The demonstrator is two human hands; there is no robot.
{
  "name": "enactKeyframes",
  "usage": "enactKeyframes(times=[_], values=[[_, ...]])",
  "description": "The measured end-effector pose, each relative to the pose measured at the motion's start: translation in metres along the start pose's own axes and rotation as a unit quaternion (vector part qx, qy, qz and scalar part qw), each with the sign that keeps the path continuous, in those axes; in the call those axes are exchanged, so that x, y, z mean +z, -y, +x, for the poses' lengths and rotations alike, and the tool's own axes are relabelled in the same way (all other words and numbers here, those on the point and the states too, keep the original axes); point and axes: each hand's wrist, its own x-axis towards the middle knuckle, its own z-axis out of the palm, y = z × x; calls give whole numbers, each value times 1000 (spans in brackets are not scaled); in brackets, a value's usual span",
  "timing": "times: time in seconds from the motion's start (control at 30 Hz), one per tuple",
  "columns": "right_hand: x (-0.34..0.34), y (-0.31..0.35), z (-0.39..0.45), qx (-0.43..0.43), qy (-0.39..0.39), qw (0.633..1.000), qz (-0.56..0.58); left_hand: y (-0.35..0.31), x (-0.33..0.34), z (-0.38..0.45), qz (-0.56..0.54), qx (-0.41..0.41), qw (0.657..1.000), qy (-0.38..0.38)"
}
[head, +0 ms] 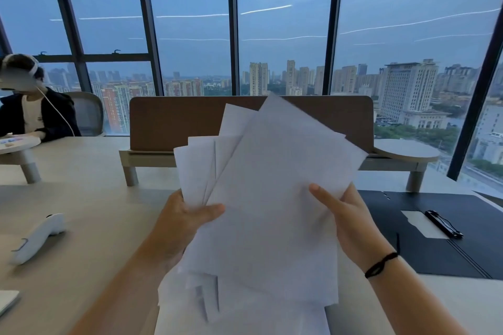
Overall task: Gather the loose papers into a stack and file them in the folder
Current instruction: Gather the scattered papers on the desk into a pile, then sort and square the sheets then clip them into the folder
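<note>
Over the pale desk [81,198] both hands, left hand [185,215] and right hand [345,215], are clamped on messy papers [272,198]; I'd tap edges square before the black folder [435,239].

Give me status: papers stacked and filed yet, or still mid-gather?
Mid-gather. Done: the loose papers are off the desk, held up in the left hand and right hand. In hand: they're fanned and skewed, edges not squared. Left: square the stack, then file it in the black folder, which lies open at the right holding none of them.
</note>
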Motion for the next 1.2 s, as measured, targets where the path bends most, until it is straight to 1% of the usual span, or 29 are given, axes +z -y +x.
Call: enactKeyframes(times=[0.07,0.13,0.23,0.33,0.4,0.53,0.6,0.67,0.73,0.83,0.9,0.97,1.03,1.2], values=[[4,11,5,-12,33,999,-26,-5,2,-1,14,9,1000,23],[14,24,10,-45,43,996,-56,-16,9,2,23,35,999,21],[28,43,13,-96,39,992,-79,-36,18,9,13,76,997,0],[27,43,8,-111,32,992,-59,-43,17,11,-4,106,994,-7],[20,28,0,-89,28,995,-46,-27,11,9,-9,93,996,-6],[8,-14,-26,5,39,997,-60,19,3,-5,-1,22,1000,-8],[12,-27,-30,30,47,996,-68,32,6,-8,-2,-5,1000,-7],[18,-27,-24,26,36,996,-82,32,10,-4,5,3,1000,-21],[25,-18,-15,6,28,996,-86,21,13,2,-2,30,999,-42],[23,-11,-10,-15,35,994,-103,16,8,9,-17,44,998,-49],[19,-21,-18,10,46,993,-110,29,3,7,-13,13,999,-39],[17,-36,-28,62,62,989,-120,45,3,1,7,-24,999,-19],[19,-43,-33,87,59,986,-130,54,6,-2,20,-31,999,-19],[25,-29,-17,39,44,994,-92,35,6,6,-1,22,999,-49]])
